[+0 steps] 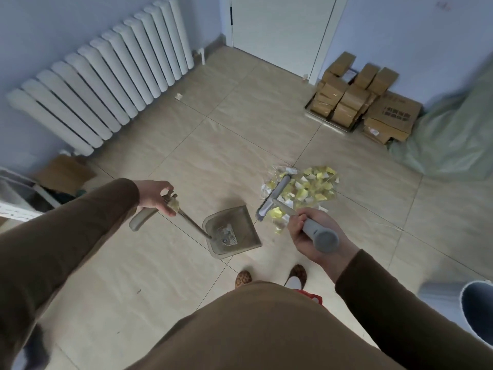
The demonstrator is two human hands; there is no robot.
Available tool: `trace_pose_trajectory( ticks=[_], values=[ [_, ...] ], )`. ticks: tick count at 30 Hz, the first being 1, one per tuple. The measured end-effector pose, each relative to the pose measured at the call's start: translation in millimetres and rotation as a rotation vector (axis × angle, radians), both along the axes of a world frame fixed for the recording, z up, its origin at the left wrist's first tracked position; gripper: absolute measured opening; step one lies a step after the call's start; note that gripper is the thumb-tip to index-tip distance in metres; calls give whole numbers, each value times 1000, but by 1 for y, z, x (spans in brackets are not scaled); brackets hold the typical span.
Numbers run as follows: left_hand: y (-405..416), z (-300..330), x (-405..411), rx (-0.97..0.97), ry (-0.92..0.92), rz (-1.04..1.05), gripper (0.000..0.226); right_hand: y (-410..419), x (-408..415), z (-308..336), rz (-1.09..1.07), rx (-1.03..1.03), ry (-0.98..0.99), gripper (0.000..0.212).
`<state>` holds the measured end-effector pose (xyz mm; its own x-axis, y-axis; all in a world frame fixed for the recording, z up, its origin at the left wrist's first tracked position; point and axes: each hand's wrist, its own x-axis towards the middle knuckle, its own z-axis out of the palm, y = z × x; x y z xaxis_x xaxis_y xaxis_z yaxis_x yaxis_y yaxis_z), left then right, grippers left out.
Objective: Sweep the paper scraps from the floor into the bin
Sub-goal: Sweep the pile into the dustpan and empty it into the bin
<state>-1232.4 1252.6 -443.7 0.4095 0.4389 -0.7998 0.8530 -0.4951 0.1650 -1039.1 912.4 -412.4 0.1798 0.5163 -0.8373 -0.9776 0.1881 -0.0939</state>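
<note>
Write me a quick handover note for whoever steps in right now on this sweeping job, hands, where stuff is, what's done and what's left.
Left hand: its grip is on the dustpan handle; the dustpan sits on the floor, mouth toward the pile.
Right hand: its grip is on the broom handle; the broom head rests at the left edge of the paper scraps.
Done: scraps gathered in one pile beside the pan.
Left: push the pile into the pan and tip it into the bin at the right. One stray scrap lies near the radiator.
</note>
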Motion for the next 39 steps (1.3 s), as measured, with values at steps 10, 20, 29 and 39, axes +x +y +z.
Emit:
trace_pose_trajectory(
  ticks=[10,20,29,39],
  values=[
    [-41,-7,61,1,-67,49,33,-5,17,1,1,6,-6,5],
    [-88,-6,135,55,-140,18,24,-58,75,22,-90,-80,-126,11],
    [-111,-17,185,-2,-238,33,21,-90,120,-2,-83,-200,-265,11],
    [-150,-45,249,-3,-320,87,29,-110,192,-35,168,-481,-502,6]
  ],
)
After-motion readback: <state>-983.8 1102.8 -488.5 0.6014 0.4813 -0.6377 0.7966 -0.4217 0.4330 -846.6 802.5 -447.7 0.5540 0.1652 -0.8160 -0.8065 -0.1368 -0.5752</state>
